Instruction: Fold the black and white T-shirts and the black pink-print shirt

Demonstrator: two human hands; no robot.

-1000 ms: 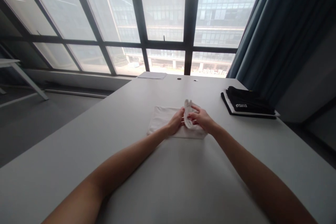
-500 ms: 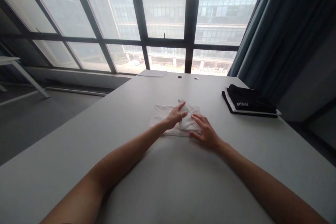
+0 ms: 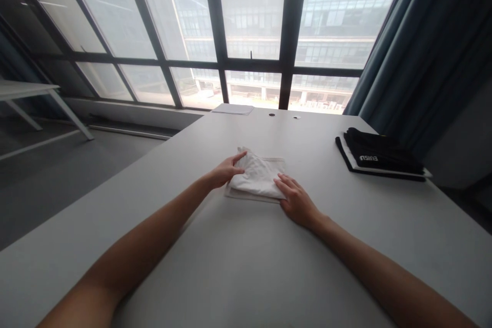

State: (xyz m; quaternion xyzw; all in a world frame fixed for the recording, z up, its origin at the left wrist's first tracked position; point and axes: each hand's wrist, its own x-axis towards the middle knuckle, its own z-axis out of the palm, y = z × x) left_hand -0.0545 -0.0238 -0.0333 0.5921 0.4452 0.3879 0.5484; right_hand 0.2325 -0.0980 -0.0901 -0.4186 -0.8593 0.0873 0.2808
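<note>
A white piece of cloth (image 3: 259,177), folded into a small rectangle, lies on the white table in front of me. My left hand (image 3: 226,170) pinches the left edge of its top layer between thumb and fingers, and that corner is slightly raised and wrinkled. At the cloth's right edge, my right hand (image 3: 295,199) rests with its fingers stretched out over the fabric. The lower layer shows along the near side and at the far right corner. Whether it is a shirt or another garment I cannot tell.
A stack of folded black and white clothes (image 3: 384,152), with white lettering on top, lies at the table's right side. Some white sheets (image 3: 232,108) lie at the far edge near two cable holes. Another white table (image 3: 26,89) stands left; a blue curtain (image 3: 400,46) hangs right.
My left hand has moved left, drawing the top layer across the lower one, so the flap now covers most of it. My right hand stays by the right edge. The view has turned slightly left.
</note>
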